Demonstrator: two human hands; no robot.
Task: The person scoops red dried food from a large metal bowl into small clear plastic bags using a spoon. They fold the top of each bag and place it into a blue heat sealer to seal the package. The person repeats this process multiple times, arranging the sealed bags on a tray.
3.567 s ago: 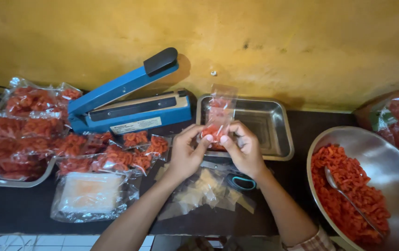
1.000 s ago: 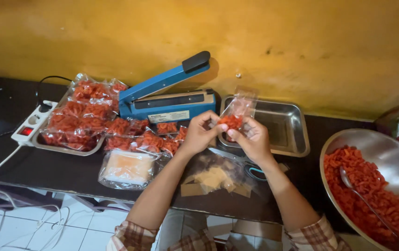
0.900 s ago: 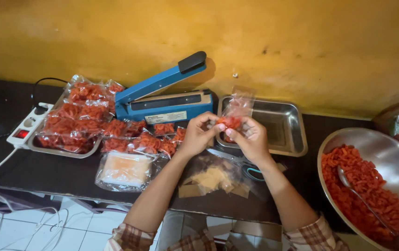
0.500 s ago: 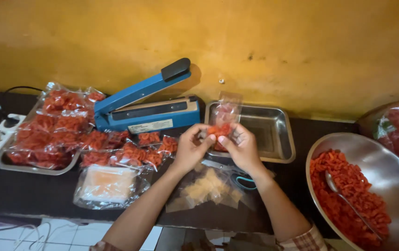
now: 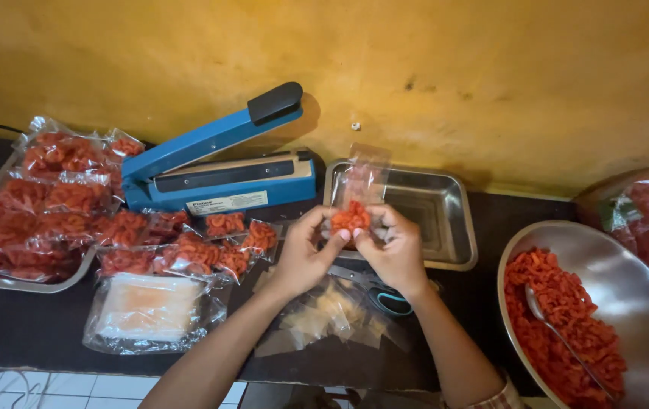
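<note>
Both hands, left hand (image 5: 303, 254) and right hand (image 5: 391, 250), pinch one small clear bag (image 5: 356, 203) of orange snacks (top up, so nothing spills), in the middle, above the dark surface (image 5: 29, 326), near the blue sealer (image 5: 218, 170).

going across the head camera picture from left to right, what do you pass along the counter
Tray of filled bags → blue sealer → left hand → small bag of red snacks → right hand → steel pan → big bowl of red snacks.
</note>
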